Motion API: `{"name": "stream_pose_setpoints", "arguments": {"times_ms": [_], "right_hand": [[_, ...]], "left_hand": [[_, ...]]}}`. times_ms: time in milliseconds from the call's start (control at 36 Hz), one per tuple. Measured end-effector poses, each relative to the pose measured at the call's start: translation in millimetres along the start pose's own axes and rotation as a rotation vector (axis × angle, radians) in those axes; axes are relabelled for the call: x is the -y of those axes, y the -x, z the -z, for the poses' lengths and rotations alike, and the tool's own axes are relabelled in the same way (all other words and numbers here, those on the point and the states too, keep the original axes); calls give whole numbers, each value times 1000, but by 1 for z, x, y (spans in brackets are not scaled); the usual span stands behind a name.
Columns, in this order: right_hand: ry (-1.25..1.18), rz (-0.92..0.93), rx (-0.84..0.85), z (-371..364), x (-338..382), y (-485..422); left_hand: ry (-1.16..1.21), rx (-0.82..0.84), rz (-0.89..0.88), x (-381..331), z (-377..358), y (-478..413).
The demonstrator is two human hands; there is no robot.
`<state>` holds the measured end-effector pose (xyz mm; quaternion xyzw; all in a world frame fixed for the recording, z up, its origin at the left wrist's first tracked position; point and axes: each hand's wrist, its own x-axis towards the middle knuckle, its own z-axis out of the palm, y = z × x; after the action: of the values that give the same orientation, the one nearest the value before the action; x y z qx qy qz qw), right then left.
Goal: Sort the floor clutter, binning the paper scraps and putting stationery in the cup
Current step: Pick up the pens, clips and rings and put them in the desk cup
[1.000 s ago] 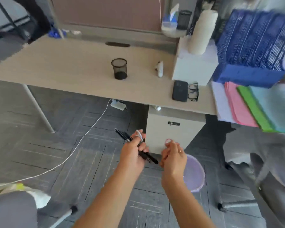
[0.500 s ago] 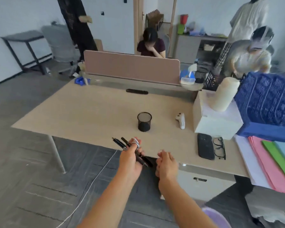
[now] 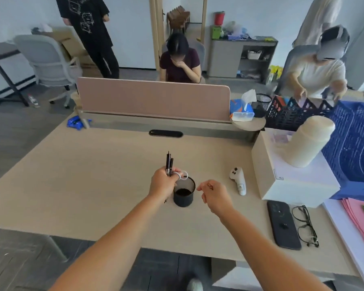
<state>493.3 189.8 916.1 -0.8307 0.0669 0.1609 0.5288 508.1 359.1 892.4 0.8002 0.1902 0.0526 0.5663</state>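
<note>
A black mesh cup [image 3: 183, 193] stands upright on the wooden desk [image 3: 88, 185]. My left hand [image 3: 163, 183] is closed around several black pens [image 3: 169, 163], held upright just left of the cup's rim, with a small clear ring-like item [image 3: 182, 176] at my fingers. My right hand [image 3: 215, 196] hovers right of the cup, fingers pinched on a small brownish object [image 3: 210, 185]; what it is cannot be made out.
Right of the cup lie a white controller [image 3: 238, 180], a white box [image 3: 288, 177] with a cream bottle [image 3: 309, 141], a black phone [image 3: 283, 223] and glasses [image 3: 306, 226]. Blue crates and coloured folders fill the right edge. A pink divider [image 3: 153, 97] backs the desk; people are beyond.
I have risen from the floor to the desk. My left hand brought the pens up over the cup and turned them upright; my right hand moved up beside the cup.
</note>
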Motion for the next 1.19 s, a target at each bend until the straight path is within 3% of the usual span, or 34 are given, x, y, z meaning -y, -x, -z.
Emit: {"name": "stream_pose_setpoints", "arguments": {"times_ms": [222,472,806,1194], "right_hand": [[61,-105,57,-8,0,-90],[-57,-350,162,-27,-5,-127],[9,-406,189,-40,-14,-131],[125,-392,158,-45,-17,-124]], "left_hand": [[33,-10,2,5,-45,-70],[97,73,78,35,-70,-88],[84,282,52,64,-65,-85],[-185,307,-165,62,-42,-76]]}}
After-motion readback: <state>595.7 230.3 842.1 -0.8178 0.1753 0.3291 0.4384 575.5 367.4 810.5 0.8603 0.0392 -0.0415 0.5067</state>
